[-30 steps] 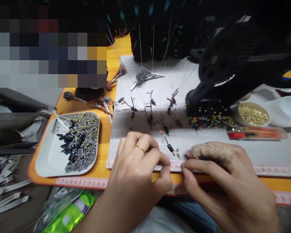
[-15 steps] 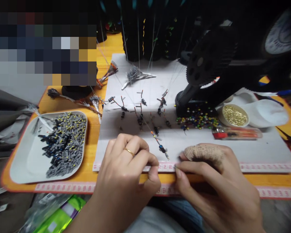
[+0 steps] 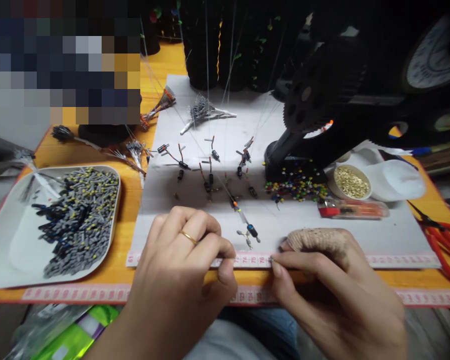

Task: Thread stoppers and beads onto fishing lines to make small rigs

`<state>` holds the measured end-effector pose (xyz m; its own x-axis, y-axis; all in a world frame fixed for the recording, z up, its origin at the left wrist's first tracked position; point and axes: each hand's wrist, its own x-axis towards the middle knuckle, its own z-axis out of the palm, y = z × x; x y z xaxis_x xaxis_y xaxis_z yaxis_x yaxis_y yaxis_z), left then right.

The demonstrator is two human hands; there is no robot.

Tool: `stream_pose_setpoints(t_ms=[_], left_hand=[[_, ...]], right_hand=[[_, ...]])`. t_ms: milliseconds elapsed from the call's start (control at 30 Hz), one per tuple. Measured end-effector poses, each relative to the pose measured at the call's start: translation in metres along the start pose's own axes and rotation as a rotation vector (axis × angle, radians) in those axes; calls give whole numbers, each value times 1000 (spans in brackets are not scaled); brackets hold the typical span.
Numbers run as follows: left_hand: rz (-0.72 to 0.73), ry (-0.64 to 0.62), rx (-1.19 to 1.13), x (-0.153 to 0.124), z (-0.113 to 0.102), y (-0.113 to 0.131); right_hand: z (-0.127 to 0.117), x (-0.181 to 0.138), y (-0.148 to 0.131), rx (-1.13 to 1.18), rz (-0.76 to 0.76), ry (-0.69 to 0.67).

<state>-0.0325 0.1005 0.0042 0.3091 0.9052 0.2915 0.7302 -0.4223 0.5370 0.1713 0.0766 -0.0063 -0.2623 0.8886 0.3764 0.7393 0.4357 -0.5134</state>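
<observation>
My left hand [image 3: 189, 270], with a ring on it, is over the front edge of the white board [image 3: 195, 215], thumb and bent index finger pinched together. Across a small gap, my right hand [image 3: 330, 285] pinches a tiny dark speck between thumb and index tip; its kind is too small to tell. A tan wrap [image 3: 317, 240] covers one of its fingers. Just beyond the gap lies a small black cylinder with a blue end [image 3: 252, 230], on a thin line with an orange bead [image 3: 235, 204]. Small grey beads [image 3: 244, 235] sit beside it.
A white tray [image 3: 116, 200] of small grey and black pieces stands left. Similar black cylinders [image 3: 215, 155] dot the board. Coloured beads [image 3: 296, 187], a cup of gold pieces [image 3: 351, 181], a red-ended cutter [image 3: 352, 209], red-handled pliers [image 3: 440, 240] and a black geared machine [image 3: 315, 100] are right.
The view has shifted, so the board and tray sit further left. My hands are slightly further apart, both still pinched. The grey beads beside the blue-ended cylinder show more spread out.
</observation>
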Motion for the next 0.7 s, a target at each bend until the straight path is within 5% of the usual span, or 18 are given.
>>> stream_pose_setpoints(t_ms=[500,700], left_hand=[[-40,34,25,1,2,2],[-64,12,30,4,0,2]], right_hand=[[2,-3,-6,48,142,56],[1,-3,0,1,78,29]])
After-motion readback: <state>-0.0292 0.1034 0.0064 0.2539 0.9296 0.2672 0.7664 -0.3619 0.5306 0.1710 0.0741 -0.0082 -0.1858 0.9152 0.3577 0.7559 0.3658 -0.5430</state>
